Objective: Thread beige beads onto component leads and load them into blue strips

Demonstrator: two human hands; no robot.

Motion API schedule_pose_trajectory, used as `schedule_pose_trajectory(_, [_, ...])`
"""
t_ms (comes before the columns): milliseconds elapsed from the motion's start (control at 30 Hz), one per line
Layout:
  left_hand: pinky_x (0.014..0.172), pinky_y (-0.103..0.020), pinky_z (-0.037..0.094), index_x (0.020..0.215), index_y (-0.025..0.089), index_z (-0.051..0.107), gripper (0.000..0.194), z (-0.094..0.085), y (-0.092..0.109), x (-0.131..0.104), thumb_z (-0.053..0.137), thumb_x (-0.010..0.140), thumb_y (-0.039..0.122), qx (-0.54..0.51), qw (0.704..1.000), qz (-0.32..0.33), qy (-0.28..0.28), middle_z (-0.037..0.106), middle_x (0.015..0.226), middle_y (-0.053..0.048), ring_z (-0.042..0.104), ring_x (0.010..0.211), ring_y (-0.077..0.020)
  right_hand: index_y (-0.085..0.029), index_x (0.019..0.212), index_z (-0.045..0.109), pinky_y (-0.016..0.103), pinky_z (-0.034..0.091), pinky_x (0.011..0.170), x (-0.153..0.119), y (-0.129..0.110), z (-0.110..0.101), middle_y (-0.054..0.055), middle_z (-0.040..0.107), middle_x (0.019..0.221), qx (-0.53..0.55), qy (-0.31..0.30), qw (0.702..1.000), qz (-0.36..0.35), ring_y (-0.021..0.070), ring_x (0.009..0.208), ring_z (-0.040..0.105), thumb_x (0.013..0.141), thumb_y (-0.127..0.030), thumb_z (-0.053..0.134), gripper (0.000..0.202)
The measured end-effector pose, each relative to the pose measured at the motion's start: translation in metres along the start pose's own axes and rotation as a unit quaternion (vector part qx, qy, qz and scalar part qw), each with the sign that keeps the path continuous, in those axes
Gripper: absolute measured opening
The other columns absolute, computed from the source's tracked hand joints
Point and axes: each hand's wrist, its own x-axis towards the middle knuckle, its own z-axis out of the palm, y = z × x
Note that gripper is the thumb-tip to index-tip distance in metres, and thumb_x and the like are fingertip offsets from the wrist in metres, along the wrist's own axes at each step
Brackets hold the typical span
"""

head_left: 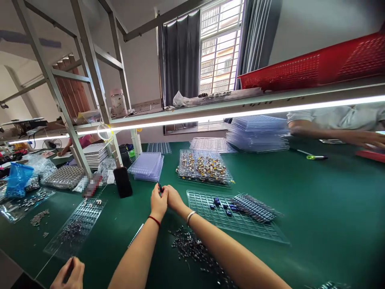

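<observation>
My left hand (157, 202) and my right hand (175, 197) meet over the middle of the green table. Their closed fingers pinch a small dark piece (160, 186), too small to identify. Below my right forearm lies a loose pile of small dark, shiny parts with thin leads (192, 247). To the right, a clear plastic grid tray (201, 204) holds several dark blue pieces (216, 201) and a bundle of parts with wire-like ends (255, 206). Part of a white strip (136, 235) shows beside my left forearm.
Behind my hands stand a filled tray of white and yellow parts (204, 166), stacked clear trays (147, 165) and a phone (122, 182). Another person's hand (70, 275) is at lower left, near a clear tray (98, 214). A co-worker's arm (327, 134) reaches in at right. A lit shelf (186, 114) crosses above.
</observation>
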Motion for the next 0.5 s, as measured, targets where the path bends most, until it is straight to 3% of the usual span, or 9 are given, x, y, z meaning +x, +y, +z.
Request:
schedule_pose_trajectory(100, [0.091,-0.045,0.05,0.115,0.017,0.059,0.028,0.009,-0.011,0.011,0.056,0.092,0.031,0.016,1.0,-0.001,-0.007,0.06,0.119,-0.009,0.059,0.105,-0.0219,-0.016,0.115,0.06,0.041,0.052,0.085,-0.007,0.003,0.001,0.008,0.061,0.117,-0.003,0.013,1.0,-0.002,0.0204,0.1,0.061,0.094,-0.03,0.056,0.025])
schedule_pose_trajectory(500, [0.087,-0.041,0.052,0.106,0.016,0.062,0.023,0.008,-0.032,-0.001,0.054,0.093,0.034,0.057,0.997,-0.034,-0.035,0.064,0.109,-0.007,0.062,0.096,-0.0186,-0.015,0.112,0.061,0.039,0.054,0.082,-0.015,0.007,-0.004,0.007,0.063,0.112,-0.007,-0.07,0.998,0.007,0.0192,0.095,0.063,0.093,-0.03,0.057,0.024])
